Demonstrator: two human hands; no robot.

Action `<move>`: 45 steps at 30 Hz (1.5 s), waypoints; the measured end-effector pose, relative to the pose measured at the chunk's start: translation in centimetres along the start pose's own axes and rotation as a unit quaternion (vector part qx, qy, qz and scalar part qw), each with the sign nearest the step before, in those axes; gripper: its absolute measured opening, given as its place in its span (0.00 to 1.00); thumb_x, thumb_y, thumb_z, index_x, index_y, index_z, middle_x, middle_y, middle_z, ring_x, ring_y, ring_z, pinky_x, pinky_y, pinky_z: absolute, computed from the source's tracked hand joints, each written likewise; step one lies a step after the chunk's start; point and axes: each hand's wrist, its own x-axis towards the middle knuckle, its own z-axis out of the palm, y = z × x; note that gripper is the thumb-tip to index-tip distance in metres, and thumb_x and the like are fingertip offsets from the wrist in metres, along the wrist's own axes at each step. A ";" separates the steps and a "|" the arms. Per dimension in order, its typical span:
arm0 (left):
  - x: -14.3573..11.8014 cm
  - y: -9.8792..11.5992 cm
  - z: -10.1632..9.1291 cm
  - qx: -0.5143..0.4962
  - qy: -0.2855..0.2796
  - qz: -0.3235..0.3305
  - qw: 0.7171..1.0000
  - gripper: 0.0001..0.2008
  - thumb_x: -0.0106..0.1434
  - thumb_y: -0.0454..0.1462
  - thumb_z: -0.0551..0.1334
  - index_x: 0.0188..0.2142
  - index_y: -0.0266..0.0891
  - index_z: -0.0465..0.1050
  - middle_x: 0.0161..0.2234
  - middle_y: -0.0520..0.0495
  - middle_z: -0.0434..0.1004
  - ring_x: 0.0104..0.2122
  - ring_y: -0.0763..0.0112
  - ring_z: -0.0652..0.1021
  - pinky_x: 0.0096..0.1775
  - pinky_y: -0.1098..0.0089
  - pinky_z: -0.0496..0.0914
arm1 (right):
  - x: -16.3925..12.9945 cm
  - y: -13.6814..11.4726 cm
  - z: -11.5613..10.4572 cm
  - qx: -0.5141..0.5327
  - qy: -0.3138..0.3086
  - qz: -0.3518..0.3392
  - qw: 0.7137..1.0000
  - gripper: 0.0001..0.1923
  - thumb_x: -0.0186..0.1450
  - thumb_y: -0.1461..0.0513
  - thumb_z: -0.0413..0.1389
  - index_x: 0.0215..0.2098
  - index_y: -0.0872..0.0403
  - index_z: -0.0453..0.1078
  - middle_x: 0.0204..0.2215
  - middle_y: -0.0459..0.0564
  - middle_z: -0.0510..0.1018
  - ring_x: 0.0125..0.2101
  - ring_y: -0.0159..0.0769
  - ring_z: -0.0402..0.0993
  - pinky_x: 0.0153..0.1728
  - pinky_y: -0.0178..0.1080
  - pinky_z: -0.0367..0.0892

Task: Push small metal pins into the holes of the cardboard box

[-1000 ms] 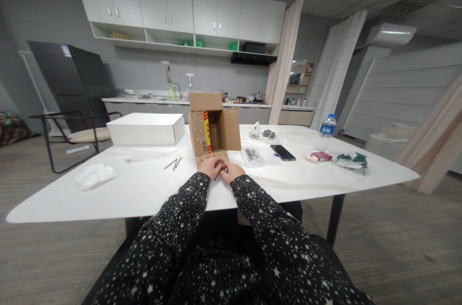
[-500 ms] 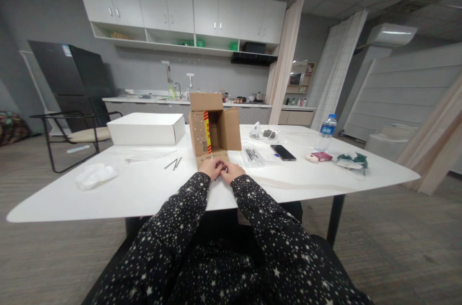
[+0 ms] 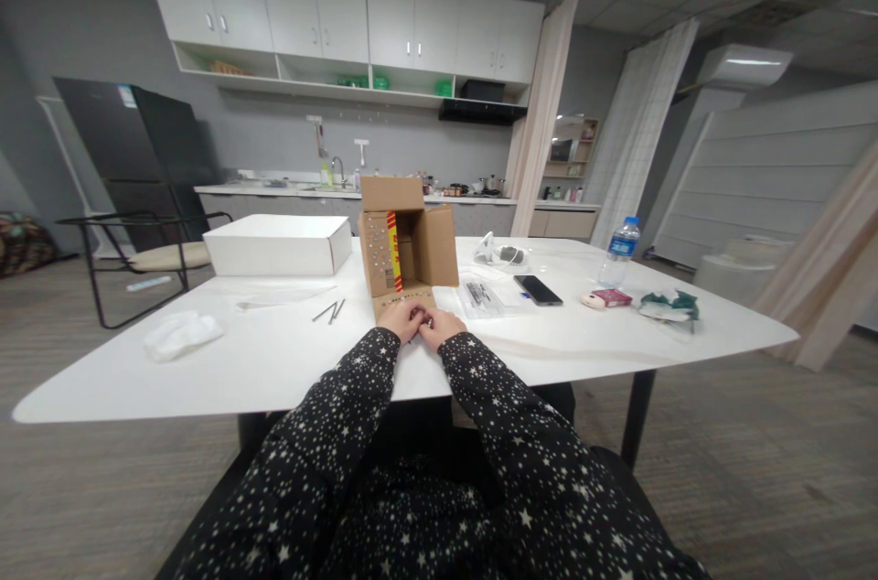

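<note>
My left hand (image 3: 401, 320) and my right hand (image 3: 443, 326) meet at the front flap of a cardboard box (image 3: 439, 252). Both are closed, fingertips pressed together around a small spot; what they hold, if anything, is too hidden to name. The box lies on its side with its open mouth facing me, flaps spread, and a red-and-yellow strip (image 3: 393, 251) runs down its left part. Left of my hands, a few thin metal rods, perhaps nails (image 3: 336, 312), lie on the white table (image 3: 274, 370).
A white box (image 3: 278, 246) stands at the back left, with a crumpled white tissue (image 3: 182, 335) nearer me. To the right are a clear plastic bag (image 3: 484, 298), a phone (image 3: 539, 290), a white cabled device (image 3: 504, 254), a red packet (image 3: 610, 297), a water bottle (image 3: 621, 251) and a green-and-white bundle (image 3: 669, 306).
</note>
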 end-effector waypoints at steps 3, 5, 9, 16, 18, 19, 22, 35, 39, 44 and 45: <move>0.0 0.0 0.0 0.004 0.002 -0.001 1.000 0.12 0.60 0.37 0.56 0.38 0.42 0.78 0.36 0.48 0.81 0.37 0.66 0.79 0.42 0.70 0.71 | 0.0 0.0 0.0 0.001 0.001 -0.002 1.000 0.14 0.62 0.57 0.50 0.44 0.46 0.72 0.38 0.46 0.79 0.41 0.39 0.74 0.39 0.36 0.65; 0.0 0.1 0.0 0.005 0.002 -0.004 1.000 0.12 0.60 0.36 0.56 0.38 0.42 0.78 0.36 0.48 0.82 0.38 0.66 0.79 0.42 0.70 0.71 | 0.0 0.0 0.0 0.000 -0.001 -0.002 1.000 0.14 0.62 0.57 0.50 0.44 0.46 0.72 0.38 0.46 0.79 0.41 0.39 0.74 0.39 0.36 0.65; -0.1 0.1 -0.1 0.001 -0.002 -0.002 1.000 0.12 0.60 0.36 0.55 0.39 0.42 0.77 0.36 0.48 0.82 0.38 0.66 0.79 0.42 0.70 0.71 | 0.1 0.1 0.1 0.000 0.001 -0.005 1.000 0.14 0.62 0.57 0.50 0.43 0.47 0.72 0.38 0.47 0.79 0.41 0.39 0.74 0.39 0.36 0.65; -0.1 0.1 0.1 0.005 -0.004 0.000 1.000 0.13 0.60 0.35 0.55 0.39 0.42 0.78 0.36 0.48 0.81 0.37 0.65 0.79 0.42 0.69 0.70 | -0.1 0.3 0.4 0.000 0.012 -0.012 1.000 0.14 0.62 0.57 0.49 0.43 0.47 0.72 0.38 0.47 0.79 0.41 0.39 0.74 0.39 0.36 0.64; -0.1 0.1 0.1 0.006 -0.006 -0.004 1.000 0.13 0.59 0.35 0.56 0.39 0.42 0.78 0.36 0.48 0.82 0.38 0.66 0.79 0.42 0.70 0.70 | -0.1 0.3 0.4 0.000 0.013 -0.015 1.000 0.14 0.62 0.56 0.49 0.43 0.47 0.72 0.38 0.47 0.79 0.41 0.39 0.74 0.39 0.36 0.64; -0.1 0.0 0.2 0.007 -0.006 -0.005 1.000 0.13 0.59 0.35 0.56 0.39 0.42 0.78 0.36 0.48 0.82 0.38 0.66 0.79 0.42 0.70 0.70 | -0.1 0.3 0.4 0.000 0.013 -0.015 1.000 0.14 0.62 0.56 0.49 0.43 0.47 0.72 0.38 0.47 0.79 0.41 0.39 0.74 0.39 0.36 0.64; 0.0 -0.1 0.2 0.003 -0.006 0.000 1.000 0.13 0.59 0.35 0.56 0.39 0.42 0.78 0.36 0.48 0.82 0.37 0.66 0.79 0.42 0.70 0.71 | -0.1 0.4 0.5 0.000 0.011 -0.013 1.000 0.14 0.62 0.56 0.49 0.43 0.47 0.72 0.38 0.47 0.79 0.41 0.39 0.74 0.38 0.36 0.64; -0.1 0.1 -0.1 -0.044 0.022 -0.006 0.999 0.11 0.59 0.35 0.56 0.39 0.41 0.75 0.34 0.49 0.81 0.34 0.68 0.79 0.40 0.70 0.71 | -0.2 0.0 -0.1 0.012 -0.001 -0.012 1.000 0.16 0.62 0.57 0.50 0.46 0.45 0.71 0.38 0.46 0.79 0.40 0.39 0.74 0.37 0.36 0.63; -0.1 0.2 -0.2 -0.052 0.044 -0.013 0.998 0.10 0.59 0.37 0.57 0.39 0.40 0.74 0.33 0.49 0.80 0.32 0.69 0.78 0.39 0.70 0.71 | -0.2 0.0 -0.1 0.015 -0.001 -0.014 1.000 0.16 0.62 0.58 0.50 0.48 0.44 0.70 0.39 0.45 0.79 0.41 0.39 0.74 0.38 0.36 0.64; 0.2 0.1 -0.1 -0.049 0.097 0.002 0.994 0.08 0.58 0.35 0.57 0.36 0.39 0.74 0.32 0.48 0.77 0.32 0.69 0.76 0.39 0.69 0.70 | 0.1 0.1 0.2 0.008 -0.001 -0.014 1.000 0.14 0.63 0.57 0.49 0.44 0.48 0.71 0.38 0.47 0.79 0.40 0.39 0.74 0.38 0.36 0.64; 0.2 0.0 0.0 -0.048 0.108 0.009 0.993 0.07 0.58 0.35 0.57 0.35 0.38 0.74 0.32 0.48 0.76 0.33 0.69 0.76 0.40 0.69 0.70 | 0.1 0.2 0.3 0.007 -0.002 -0.013 1.000 0.13 0.63 0.57 0.49 0.43 0.48 0.72 0.38 0.48 0.79 0.40 0.39 0.74 0.38 0.36 0.64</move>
